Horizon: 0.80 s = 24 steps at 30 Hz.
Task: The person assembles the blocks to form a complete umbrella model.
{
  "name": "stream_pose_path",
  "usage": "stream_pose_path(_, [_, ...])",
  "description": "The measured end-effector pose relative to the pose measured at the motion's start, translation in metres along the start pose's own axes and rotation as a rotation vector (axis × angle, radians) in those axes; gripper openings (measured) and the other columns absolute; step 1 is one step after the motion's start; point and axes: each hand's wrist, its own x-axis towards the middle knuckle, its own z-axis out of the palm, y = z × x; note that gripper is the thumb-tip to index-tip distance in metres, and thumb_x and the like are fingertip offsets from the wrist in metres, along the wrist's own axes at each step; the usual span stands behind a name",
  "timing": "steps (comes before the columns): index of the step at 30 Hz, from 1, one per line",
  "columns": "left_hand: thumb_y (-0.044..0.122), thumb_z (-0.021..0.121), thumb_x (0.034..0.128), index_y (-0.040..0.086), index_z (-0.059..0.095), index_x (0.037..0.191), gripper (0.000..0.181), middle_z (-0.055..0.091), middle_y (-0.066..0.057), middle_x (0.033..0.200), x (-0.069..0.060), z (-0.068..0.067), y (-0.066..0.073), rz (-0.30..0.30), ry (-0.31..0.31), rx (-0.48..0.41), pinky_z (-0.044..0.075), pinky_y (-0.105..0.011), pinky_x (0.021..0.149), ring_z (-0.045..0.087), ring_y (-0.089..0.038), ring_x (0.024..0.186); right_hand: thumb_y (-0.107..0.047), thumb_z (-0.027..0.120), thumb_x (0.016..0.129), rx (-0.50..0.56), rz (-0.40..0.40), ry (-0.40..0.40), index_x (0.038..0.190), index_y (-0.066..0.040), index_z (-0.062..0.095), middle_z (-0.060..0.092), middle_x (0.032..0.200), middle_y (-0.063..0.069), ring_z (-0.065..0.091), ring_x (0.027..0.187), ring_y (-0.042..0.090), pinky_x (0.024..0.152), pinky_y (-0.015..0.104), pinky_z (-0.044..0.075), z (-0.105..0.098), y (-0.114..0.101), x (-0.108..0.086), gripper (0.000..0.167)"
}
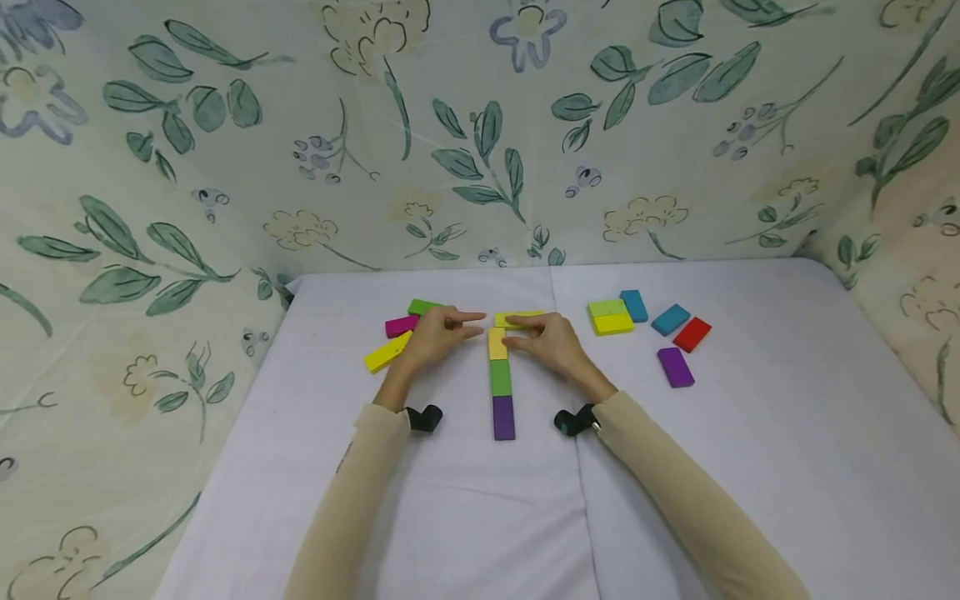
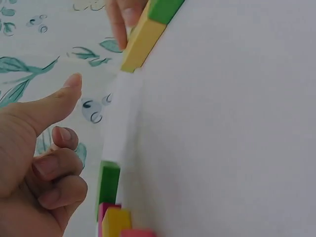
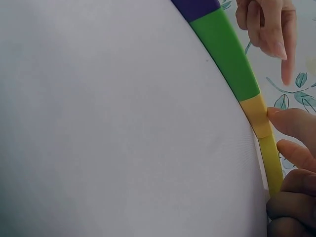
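Note:
A column of blocks stands in the middle of the white cloth: purple (image 1: 504, 417), green (image 1: 500, 377) and light orange (image 1: 498, 343). Crosswise at its far end lies a yellow block (image 1: 534, 316). My right hand (image 1: 553, 346) touches the light orange block with the thumb and the yellow one with a finger, as the right wrist view also shows the orange (image 3: 256, 116) and yellow (image 3: 270, 163) blocks. Left of the column, my left hand (image 1: 433, 339) hovers holding nothing, index finger and thumb extended, other fingers curled in the left wrist view.
Beside my left hand lie green (image 1: 425, 307), magenta (image 1: 401, 326) and yellow (image 1: 386, 353) blocks. Farther right are lime (image 1: 606, 308), yellow (image 1: 613, 324), two blue (image 1: 634, 306), red (image 1: 692, 334) and purple (image 1: 676, 367) ones. Floral fabric (image 1: 480, 133) rises behind the cloth.

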Motion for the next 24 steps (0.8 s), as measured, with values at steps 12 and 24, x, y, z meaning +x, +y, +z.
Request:
stream_pose_path(12, [0.028,0.081,0.0917,0.013,0.078,0.123,0.035,0.051,-0.007,0.084,-0.051,-0.068,-0.042,-0.06,0.165,0.066,0.035,-0.033,0.07,0.045,-0.023,0.084,-0.035,0.086,0.085,0.023,0.009,-0.004,0.127,-0.02,0.076,0.042,0.064,-0.001,0.036,0.06,0.014,0.053,0.023,0.026,-0.001,0.002,0.0,0.045])
stream_pose_path(24, [0.029,0.082,0.0902,0.012,0.076,0.126,0.04,0.062,-0.016,0.114,-0.076,-0.079,-0.069,-0.11,0.179,0.149,0.037,-0.033,0.074,0.047,-0.026,0.094,-0.037,0.086,0.085,0.016,0.015,-0.007,0.127,-0.02,0.076,0.041,0.063,-0.002,0.035,0.06,0.014,0.053,0.023,0.025,-0.001,0.002,0.0,0.046])
